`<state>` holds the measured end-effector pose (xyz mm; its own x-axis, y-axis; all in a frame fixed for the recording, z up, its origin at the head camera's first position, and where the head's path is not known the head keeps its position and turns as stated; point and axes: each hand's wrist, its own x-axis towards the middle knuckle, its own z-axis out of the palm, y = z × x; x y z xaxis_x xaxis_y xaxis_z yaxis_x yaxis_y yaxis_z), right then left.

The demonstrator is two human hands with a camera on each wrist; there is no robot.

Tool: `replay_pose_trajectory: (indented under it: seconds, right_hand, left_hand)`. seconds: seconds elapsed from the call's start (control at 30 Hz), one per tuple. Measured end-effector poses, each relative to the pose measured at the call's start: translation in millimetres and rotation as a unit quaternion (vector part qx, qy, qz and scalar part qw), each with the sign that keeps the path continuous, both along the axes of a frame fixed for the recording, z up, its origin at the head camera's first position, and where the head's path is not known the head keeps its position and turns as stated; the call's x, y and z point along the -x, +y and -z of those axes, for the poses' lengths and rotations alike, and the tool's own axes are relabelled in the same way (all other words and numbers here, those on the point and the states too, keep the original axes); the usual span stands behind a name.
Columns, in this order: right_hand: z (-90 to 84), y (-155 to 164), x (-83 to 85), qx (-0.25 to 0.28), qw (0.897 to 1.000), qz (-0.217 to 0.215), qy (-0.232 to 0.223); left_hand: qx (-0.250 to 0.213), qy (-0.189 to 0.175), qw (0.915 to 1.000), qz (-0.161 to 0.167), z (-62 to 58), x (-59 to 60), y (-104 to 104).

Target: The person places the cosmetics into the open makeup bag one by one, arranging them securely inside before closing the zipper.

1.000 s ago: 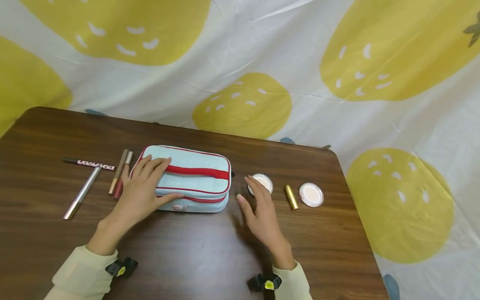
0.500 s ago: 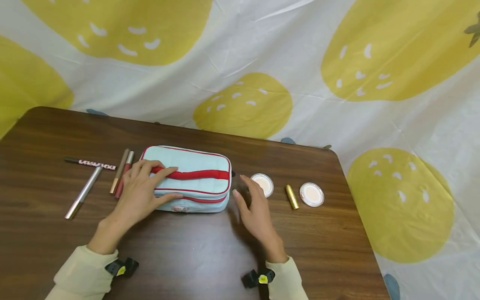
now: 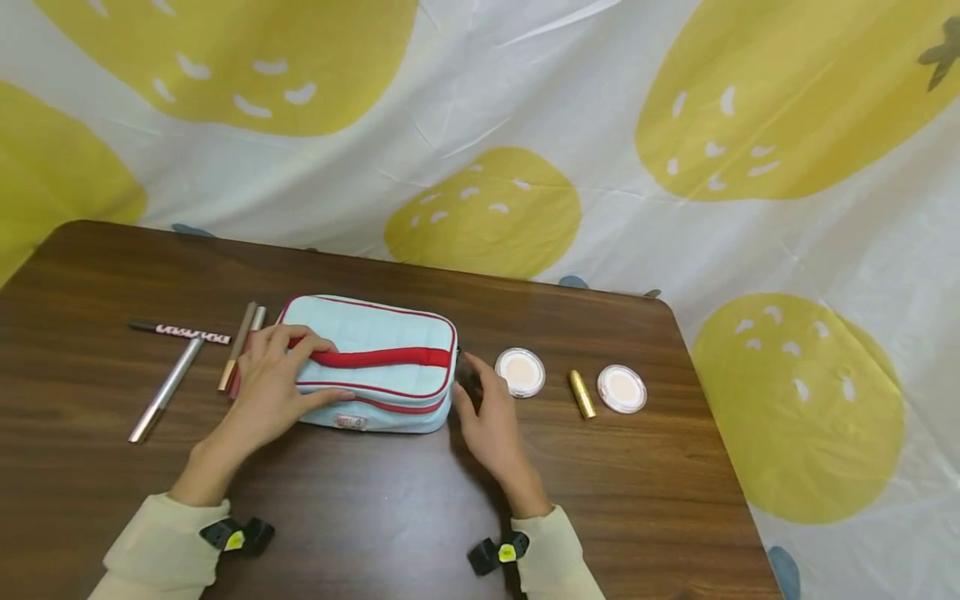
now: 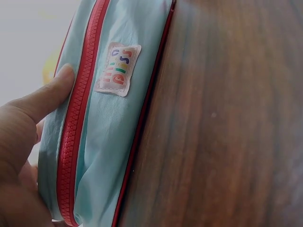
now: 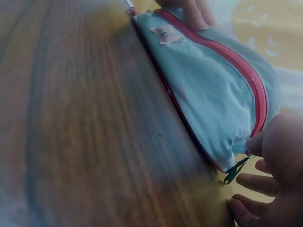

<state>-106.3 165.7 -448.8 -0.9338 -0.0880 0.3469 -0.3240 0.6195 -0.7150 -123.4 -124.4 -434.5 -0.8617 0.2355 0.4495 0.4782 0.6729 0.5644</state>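
Lt. blue pouch (image 3: 386,327) w/ red trim sits on the worktop (image 3: 375,517) btwn both hands. Left hand (image 3: 272,383) grips its L end: fingers bent over the top by the red strap (image 3: 382,357), thumb on the front edge above the red zip (image 4: 78,109). Right hand (image 3: 491,429) is at the R end, thumb touching the corner, fingers loose & apart; dark zip pull (image 5: 236,170) hangs just below that thumb (index tip hidden in R wrist view, can't tell re: contact). Farther R, in a row: compact (image 3: 520,372), gold tube (image 3: 582,395), 2nd compact (image 3: 622,389). Farther L: brown tube (image 3: 237,347), silver pen (image 3: 165,392), patterned pen (image 3: 192,333).
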Motion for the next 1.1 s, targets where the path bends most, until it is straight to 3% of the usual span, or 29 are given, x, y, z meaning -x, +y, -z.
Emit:
replay_pose_trajectory:
  seconds: [0.23, 0.43, 0.77, 1.1]
  right_hand:
    - [2.9, -2, 4.7, 0.023, 1.0, 0.003, -0.021]
    - [8.4, -4, 15.0, 0.045, 0.999, -0.005, -0.008]
    - [14.6, -10, 18.4, 0.07, 0.993, 0.093, 0.026]
    - [19.6, -8, 13.8, 0.111, 0.987, 0.101, 0.063]
  left_hand:
    - [-0.011, -0.009, 0.9999, 0.005, 1.2, -1.0, -3]
    - [-0.013, -0.017, 0.9998, 0.004, 3.3, -0.7, -4]
    - [-0.01, -0.013, 0.9999, 0.004, 3.3, 0.5, -5]
    - [-0.002, 0.009, 0.9999, -0.014, 7.1, -0.4, -4]
